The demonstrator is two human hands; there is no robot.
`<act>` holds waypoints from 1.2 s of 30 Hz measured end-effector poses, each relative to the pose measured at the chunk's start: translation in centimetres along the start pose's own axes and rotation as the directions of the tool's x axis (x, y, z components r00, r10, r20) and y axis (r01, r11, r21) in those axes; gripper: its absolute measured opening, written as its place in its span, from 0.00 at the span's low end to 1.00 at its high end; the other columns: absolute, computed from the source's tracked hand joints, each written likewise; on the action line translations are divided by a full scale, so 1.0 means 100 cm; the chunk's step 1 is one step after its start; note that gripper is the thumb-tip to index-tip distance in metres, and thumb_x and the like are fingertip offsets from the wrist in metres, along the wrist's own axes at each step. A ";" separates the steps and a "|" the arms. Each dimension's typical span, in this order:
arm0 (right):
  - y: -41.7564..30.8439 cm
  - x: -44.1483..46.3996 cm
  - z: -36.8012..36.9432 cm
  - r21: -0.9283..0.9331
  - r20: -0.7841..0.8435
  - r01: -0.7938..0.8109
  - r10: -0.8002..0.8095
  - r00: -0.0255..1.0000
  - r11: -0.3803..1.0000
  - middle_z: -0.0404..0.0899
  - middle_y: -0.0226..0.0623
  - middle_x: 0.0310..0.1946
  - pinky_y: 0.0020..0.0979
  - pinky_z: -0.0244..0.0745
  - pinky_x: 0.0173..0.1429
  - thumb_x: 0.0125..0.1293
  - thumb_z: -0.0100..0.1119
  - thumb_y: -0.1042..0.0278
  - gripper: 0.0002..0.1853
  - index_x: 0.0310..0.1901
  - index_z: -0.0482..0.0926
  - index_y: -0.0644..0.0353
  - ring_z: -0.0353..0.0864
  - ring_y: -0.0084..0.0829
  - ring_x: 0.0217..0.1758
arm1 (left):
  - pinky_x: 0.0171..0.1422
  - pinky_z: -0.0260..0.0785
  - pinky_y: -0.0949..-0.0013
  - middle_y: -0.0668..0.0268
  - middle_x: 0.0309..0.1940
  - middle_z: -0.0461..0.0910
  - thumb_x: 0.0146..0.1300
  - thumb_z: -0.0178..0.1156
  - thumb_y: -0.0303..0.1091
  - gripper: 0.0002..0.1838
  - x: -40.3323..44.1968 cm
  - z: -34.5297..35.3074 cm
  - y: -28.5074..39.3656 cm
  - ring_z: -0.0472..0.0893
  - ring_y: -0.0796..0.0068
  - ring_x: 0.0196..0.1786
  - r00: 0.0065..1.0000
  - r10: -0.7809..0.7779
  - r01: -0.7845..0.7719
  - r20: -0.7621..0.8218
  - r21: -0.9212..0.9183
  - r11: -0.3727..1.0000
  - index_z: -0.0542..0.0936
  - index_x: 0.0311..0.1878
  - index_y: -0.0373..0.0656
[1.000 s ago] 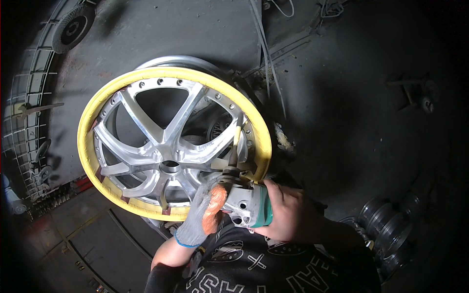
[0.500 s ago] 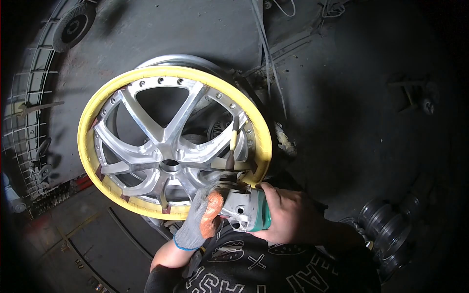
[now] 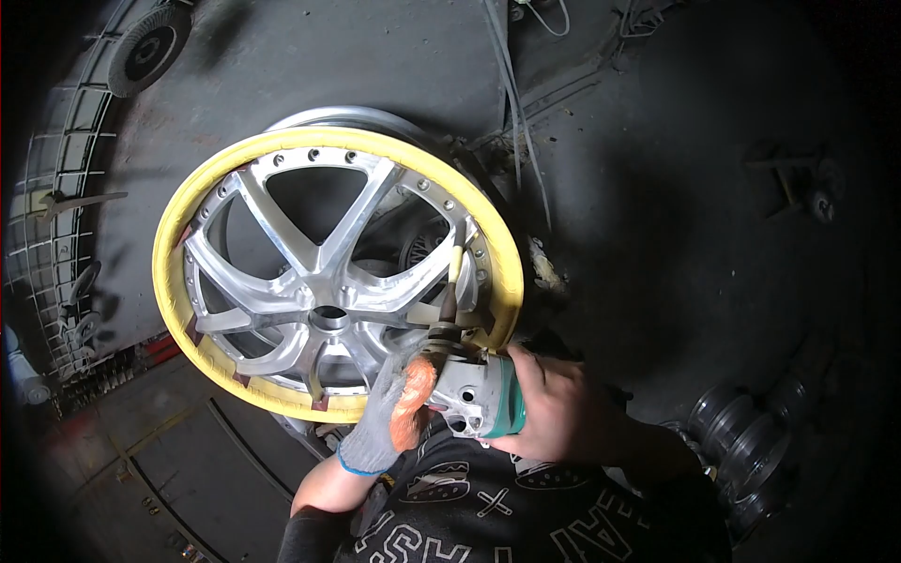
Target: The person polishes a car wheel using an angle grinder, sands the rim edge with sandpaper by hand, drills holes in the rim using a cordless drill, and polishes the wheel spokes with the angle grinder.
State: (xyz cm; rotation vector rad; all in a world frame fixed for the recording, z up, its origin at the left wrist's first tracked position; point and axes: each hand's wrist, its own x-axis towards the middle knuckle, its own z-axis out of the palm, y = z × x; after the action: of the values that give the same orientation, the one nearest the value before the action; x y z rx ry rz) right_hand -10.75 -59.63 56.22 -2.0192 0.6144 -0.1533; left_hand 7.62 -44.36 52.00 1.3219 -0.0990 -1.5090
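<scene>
A polished alloy wheel rim [image 3: 322, 278] lies tilted in front of me, its outer lip covered in yellow tape [image 3: 168, 270]. My left hand [image 3: 399, 405], in a grey glove with orange coating, is closed around the front of an electric grinder [image 3: 471, 389]. My bare right hand [image 3: 566, 408] grips the grinder's teal body. From its nose a slim tapered bit [image 3: 450, 302] with a pale yellow band reaches over a spoke on the rim's right side. Whether the tip touches the metal I cannot tell.
A wire rack [image 3: 73, 178] stands at the left, with a round buffing wheel [image 3: 150, 49] near its top. Several bare rims [image 3: 746, 436] are stacked at the lower right. A pale cable [image 3: 511, 89] hangs beyond the wheel.
The grinder and both hands have shifted very slightly to the right. The wheel appears marginally further right too. The grip of each hand is unchanged.
</scene>
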 end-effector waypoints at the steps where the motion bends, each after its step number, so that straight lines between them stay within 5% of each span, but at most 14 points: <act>1: -0.001 0.000 -0.002 -0.001 0.015 0.008 -0.008 1.000 1.000 0.78 0.55 0.35 0.39 0.79 0.42 0.40 0.79 0.55 0.45 0.54 0.66 0.78 0.83 0.48 0.35 | 0.54 0.75 0.60 0.61 0.55 0.76 0.70 0.50 0.40 0.22 -0.004 0.004 0.005 0.78 0.66 0.56 0.999 -0.055 0.054 0.002 -0.138 0.989 0.68 0.64 0.42; 4: -0.004 -0.002 -0.003 0.020 0.037 0.005 -0.006 0.999 1.000 0.79 0.55 0.34 0.39 0.80 0.41 0.41 0.79 0.53 0.45 0.53 0.67 0.78 0.84 0.48 0.35 | 0.55 0.75 0.62 0.62 0.54 0.76 0.73 0.42 0.42 0.21 -0.014 0.014 0.018 0.78 0.68 0.54 0.993 -0.114 0.115 0.017 -0.237 0.965 0.69 0.63 0.42; 8: -0.005 -0.003 -0.003 0.042 0.024 0.005 -0.006 1.000 0.999 0.79 0.55 0.34 0.39 0.80 0.41 0.40 0.79 0.53 0.44 0.53 0.67 0.77 0.84 0.48 0.35 | 0.55 0.75 0.63 0.62 0.53 0.76 0.72 0.45 0.35 0.18 -0.016 0.016 0.015 0.78 0.70 0.53 0.986 -0.159 0.138 -0.041 -0.316 0.939 0.69 0.62 0.42; 11: -0.006 -0.001 -0.005 0.010 -0.010 0.005 -0.005 1.000 1.000 0.79 0.55 0.34 0.38 0.80 0.41 0.40 0.79 0.53 0.45 0.53 0.67 0.77 0.84 0.48 0.35 | 0.54 0.75 0.66 0.62 0.52 0.76 0.71 0.51 0.31 0.17 -0.008 0.007 0.005 0.78 0.72 0.52 0.997 0.078 -0.079 0.016 0.205 0.976 0.70 0.61 0.42; 13: -0.001 -0.002 -0.004 0.005 -0.012 0.005 -0.005 1.000 1.000 0.79 0.56 0.34 0.38 0.80 0.42 0.40 0.79 0.54 0.45 0.54 0.67 0.77 0.84 0.48 0.35 | 0.52 0.74 0.68 0.62 0.52 0.76 0.68 0.56 0.29 0.19 -0.001 0.007 0.007 0.78 0.73 0.50 0.989 -0.146 0.133 -0.031 -0.257 0.957 0.70 0.61 0.42; 17: -0.003 -0.001 -0.011 0.011 0.050 -0.018 0.017 0.999 1.000 0.79 0.56 0.36 0.38 0.80 0.43 0.39 0.79 0.54 0.46 0.55 0.66 0.77 0.84 0.49 0.37 | 0.49 0.74 0.71 0.64 0.49 0.76 0.68 0.58 0.35 0.19 -0.005 0.013 0.013 0.78 0.76 0.49 0.998 -0.054 0.053 -0.025 -0.015 0.998 0.71 0.60 0.42; 21: -0.004 -0.003 -0.008 0.018 0.075 0.002 -0.004 0.997 1.000 0.79 0.57 0.37 0.38 0.80 0.44 0.39 0.79 0.54 0.46 0.55 0.66 0.78 0.84 0.49 0.38 | 0.49 0.73 0.71 0.64 0.50 0.76 0.67 0.59 0.34 0.20 -0.013 0.015 0.008 0.78 0.76 0.49 0.993 0.105 -0.094 0.063 -0.158 0.983 0.71 0.60 0.42; 24: -0.004 -0.005 -0.007 0.057 0.101 -0.005 -0.001 0.995 0.998 0.79 0.57 0.37 0.38 0.80 0.45 0.39 0.79 0.54 0.47 0.55 0.66 0.78 0.84 0.49 0.38 | 0.51 0.73 0.67 0.63 0.50 0.77 0.68 0.57 0.35 0.19 -0.018 0.019 0.016 0.78 0.72 0.49 0.970 0.212 -0.239 0.115 0.344 0.908 0.71 0.60 0.42; 27: -0.004 -0.005 -0.007 0.035 0.069 -0.006 0.004 0.998 0.999 0.80 0.57 0.37 0.38 0.80 0.45 0.38 0.79 0.54 0.47 0.55 0.66 0.78 0.84 0.49 0.38 | 0.54 0.73 0.64 0.62 0.52 0.76 0.70 0.54 0.37 0.19 -0.012 0.012 0.003 0.79 0.69 0.52 0.987 0.151 -0.122 -0.053 0.365 0.923 0.71 0.60 0.42; 29: -0.002 -0.005 -0.008 -0.014 0.032 0.003 -0.003 0.999 1.000 0.79 0.55 0.36 0.36 0.80 0.42 0.41 0.78 0.52 0.43 0.52 0.67 0.75 0.84 0.47 0.37 | 0.55 0.74 0.64 0.61 0.53 0.76 0.70 0.52 0.38 0.19 -0.007 0.013 0.011 0.78 0.69 0.54 0.995 -0.078 0.088 0.062 -0.186 0.979 0.71 0.61 0.42; 31: -0.001 -0.003 -0.012 -0.025 0.033 -0.002 0.003 0.999 1.000 0.79 0.54 0.35 0.36 0.80 0.41 0.41 0.78 0.52 0.44 0.52 0.67 0.76 0.84 0.47 0.36 | 0.55 0.74 0.65 0.62 0.55 0.75 0.71 0.51 0.38 0.19 0.000 -0.021 -0.023 0.78 0.70 0.54 0.992 -0.080 0.095 0.093 -0.166 0.982 0.70 0.62 0.42; 34: -0.004 -0.001 -0.017 -0.024 0.034 0.011 -0.010 0.999 1.000 0.79 0.53 0.34 0.37 0.80 0.41 0.41 0.78 0.51 0.44 0.52 0.67 0.75 0.84 0.47 0.36 | 0.55 0.74 0.67 0.63 0.53 0.76 0.73 0.48 0.38 0.19 -0.001 0.001 -0.001 0.79 0.70 0.53 0.951 -0.286 0.261 -0.115 -0.191 0.946 0.69 0.62 0.43; 35: -0.004 -0.001 -0.018 -0.014 0.032 0.029 -0.028 0.999 0.999 0.79 0.52 0.34 0.37 0.80 0.40 0.40 0.78 0.51 0.44 0.52 0.67 0.75 0.84 0.46 0.36 | 0.55 0.74 0.68 0.63 0.53 0.76 0.73 0.47 0.37 0.18 -0.005 0.012 0.011 0.78 0.70 0.53 0.999 0.043 -0.046 0.018 0.188 0.981 0.69 0.62 0.43; 36: -0.005 -0.001 -0.018 -0.013 0.032 0.027 -0.026 0.999 1.000 0.79 0.52 0.34 0.37 0.80 0.40 0.40 0.78 0.51 0.44 0.52 0.67 0.75 0.84 0.46 0.36 | 0.55 0.74 0.68 0.63 0.53 0.76 0.74 0.46 0.37 0.18 -0.007 0.015 0.014 0.78 0.70 0.53 0.975 0.172 -0.212 0.140 0.356 0.910 0.69 0.62 0.43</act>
State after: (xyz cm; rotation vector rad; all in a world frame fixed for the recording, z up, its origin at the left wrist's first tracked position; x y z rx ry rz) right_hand -11.33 -60.79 57.55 -2.0400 0.5699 -0.1324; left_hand 7.27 -45.20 53.94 1.4769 -0.5920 -1.4333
